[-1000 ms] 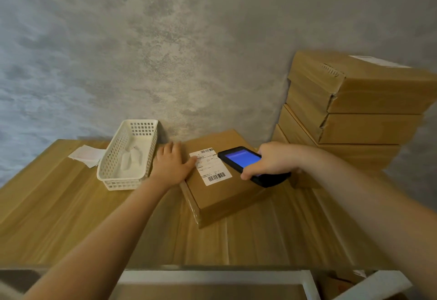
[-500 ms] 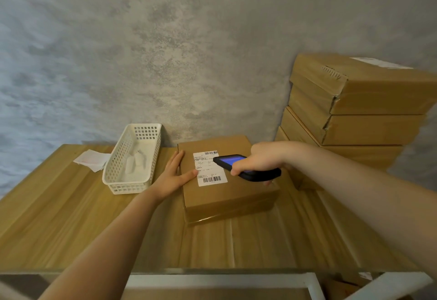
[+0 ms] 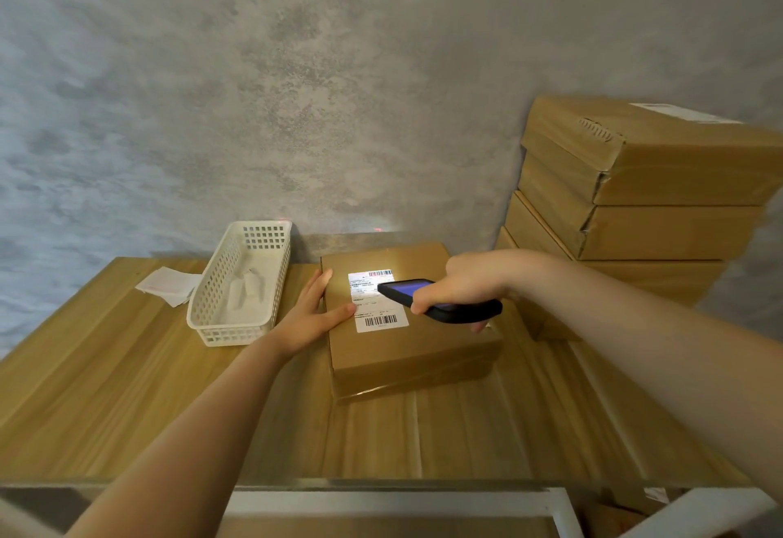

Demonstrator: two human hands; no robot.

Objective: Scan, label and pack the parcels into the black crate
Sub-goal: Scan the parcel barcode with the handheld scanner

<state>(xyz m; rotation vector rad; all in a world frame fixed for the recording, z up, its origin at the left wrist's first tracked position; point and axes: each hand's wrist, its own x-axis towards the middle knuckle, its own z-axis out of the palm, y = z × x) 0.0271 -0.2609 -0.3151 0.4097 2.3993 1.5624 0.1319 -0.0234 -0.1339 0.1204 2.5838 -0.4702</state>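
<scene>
A bright patch now lights the far half of the shipping label (image 3: 378, 300), so the handheld scanner (image 3: 440, 299) gripped in the right hand (image 3: 466, 283) has likely begun reading. The left hand (image 3: 311, 313) lies flat, steadying the parcel (image 3: 406, 325) mid-table (image 3: 106, 389).

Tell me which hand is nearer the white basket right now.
Left. The left hand rests on the parcel's near-left edge, just beside the white basket. The right hand holds the scanner over the parcel, farther away.
</scene>
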